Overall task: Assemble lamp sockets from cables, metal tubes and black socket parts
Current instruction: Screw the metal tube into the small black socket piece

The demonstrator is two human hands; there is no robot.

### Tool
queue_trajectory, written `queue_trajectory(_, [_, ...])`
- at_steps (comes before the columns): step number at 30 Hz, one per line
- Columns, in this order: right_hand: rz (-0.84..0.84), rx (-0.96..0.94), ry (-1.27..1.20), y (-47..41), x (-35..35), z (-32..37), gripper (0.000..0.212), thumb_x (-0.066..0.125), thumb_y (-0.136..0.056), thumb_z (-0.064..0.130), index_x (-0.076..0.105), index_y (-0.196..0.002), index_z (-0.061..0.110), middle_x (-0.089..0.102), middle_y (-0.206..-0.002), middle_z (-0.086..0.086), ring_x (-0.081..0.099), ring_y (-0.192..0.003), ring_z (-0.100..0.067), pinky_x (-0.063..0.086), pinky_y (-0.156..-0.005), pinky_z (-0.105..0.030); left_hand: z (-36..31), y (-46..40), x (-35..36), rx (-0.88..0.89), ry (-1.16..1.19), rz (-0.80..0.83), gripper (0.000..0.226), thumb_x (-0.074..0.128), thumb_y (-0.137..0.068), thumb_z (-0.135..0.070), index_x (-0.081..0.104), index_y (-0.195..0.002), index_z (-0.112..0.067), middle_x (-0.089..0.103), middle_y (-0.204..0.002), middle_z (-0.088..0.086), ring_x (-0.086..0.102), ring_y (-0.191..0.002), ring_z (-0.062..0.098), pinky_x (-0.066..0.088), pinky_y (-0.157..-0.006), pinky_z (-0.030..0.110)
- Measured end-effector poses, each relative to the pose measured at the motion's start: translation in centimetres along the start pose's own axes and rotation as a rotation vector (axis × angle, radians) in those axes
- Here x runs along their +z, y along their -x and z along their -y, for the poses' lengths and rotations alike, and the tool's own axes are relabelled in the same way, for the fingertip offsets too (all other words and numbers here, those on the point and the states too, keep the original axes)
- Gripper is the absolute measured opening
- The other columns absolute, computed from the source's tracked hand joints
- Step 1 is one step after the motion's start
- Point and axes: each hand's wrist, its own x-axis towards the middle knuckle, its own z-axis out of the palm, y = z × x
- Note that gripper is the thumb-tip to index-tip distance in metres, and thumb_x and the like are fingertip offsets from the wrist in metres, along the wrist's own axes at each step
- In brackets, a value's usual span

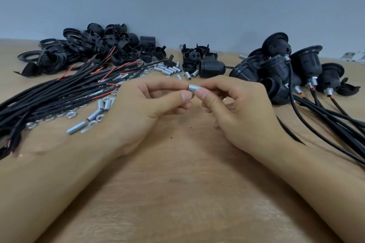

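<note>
Between cable bundle (49,89) and finished sockets (292,69), left hand (150,108) and right hand (237,108) pinch one metal tube (194,87).

A short silver metal tube (193,87) lies level, pinched at both ends above the table.

Metal tube (194,87) between both hands' fingers (185,97)

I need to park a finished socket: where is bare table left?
Bare table lies between the forearms, below the left hand and right hand. Crowded: loose cables and metal tubes left, finished sockets right, black parts behind.
</note>
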Motion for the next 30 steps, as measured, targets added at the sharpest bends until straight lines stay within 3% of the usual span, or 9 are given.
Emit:
queue_trajectory(6, [-0.009,-0.045,0.029,0.0,-0.1,-0.5,0.014,0.062,-0.094,0.017,0.074,-0.098,0.020,0.065,-0.070,0.006,0.064,-0.067,-0.019,0.054,-0.054,-0.043,0.5,-0.9,-0.1,-0.120,0.264,-0.027,0.025,0.071,-0.072,-0.006,0.073,-0.096,0.000,0.074,-0.083,0.012,0.071,-0.074,0.016,0.058,-0.072,0.023])
queue_trajectory(8, [0.005,-0.046,0.040,0.1,-0.1,-0.6,0.017,0.062,-0.093,0.016,0.074,-0.098,0.027,0.065,-0.068,0.006,0.063,-0.066,-0.020,0.054,-0.054,-0.044,0.5,-0.8,0.0,-0.125,0.257,-0.008,0.022,0.070,-0.072,-0.006,0.074,-0.093,-0.001,0.075,-0.083,0.013,0.072,-0.074,0.016,0.058,-0.072,0.023])
queue_trajectory(15, [0.038,-0.227,0.323,-0.2,-0.6,-0.8,0.014,0.061,-0.092,0.011,0.075,-0.088,0.010,0.056,-0.062,-0.001,0.050,-0.059,-0.016,0.041,-0.056,-0.032,0.7,-0.7,0.1,-0.140,0.169,0.017,0.029,0.070,-0.071,-0.008,0.072,-0.097,0.004,0.075,-0.086,0.018,0.072,-0.074,0.015,0.057,-0.069,0.020])
queue_trajectory(21, [0.103,-0.201,0.254,0.0,-1.0,-0.7,0.018,0.057,-0.095,0.019,0.071,-0.091,0.008,0.059,-0.068,0.000,0.053,-0.061,-0.014,0.042,-0.057,-0.030,0.6,-0.6,0.0,-0.093,0.139,0.053,0.025,0.071,-0.070,-0.007,0.074,-0.095,0.001,0.074,-0.083,0.015,0.072,-0.075,0.018,0.058,-0.074,0.024])
queue_trajectory(25, [0.040,-0.320,0.381,-0.2,-1.0,-0.7,0.019,0.061,-0.097,0.016,0.074,-0.092,0.004,0.056,-0.067,-0.003,0.048,-0.060,-0.017,0.041,-0.057,-0.030,0.6,-0.8,-0.2,-0.158,0.185,0.054,0.023,0.071,-0.071,-0.008,0.076,-0.092,0.001,0.075,-0.084,0.014,0.072,-0.074,0.016,0.058,-0.072,0.023])
queue_trajectory(30, [0.029,-0.397,0.450,0.0,-1.0,-0.9,0.020,0.062,-0.097,0.016,0.074,-0.095,0.002,0.071,-0.082,-0.007,0.065,-0.071,-0.027,0.053,-0.061,-0.039,0.5,-1.0,-0.2,-0.208,0.222,0.040,0.020,0.072,-0.069,-0.009,0.077,-0.086,0.000,0.075,-0.083,0.012,0.072,-0.071,0.014,0.057,-0.068,0.021])
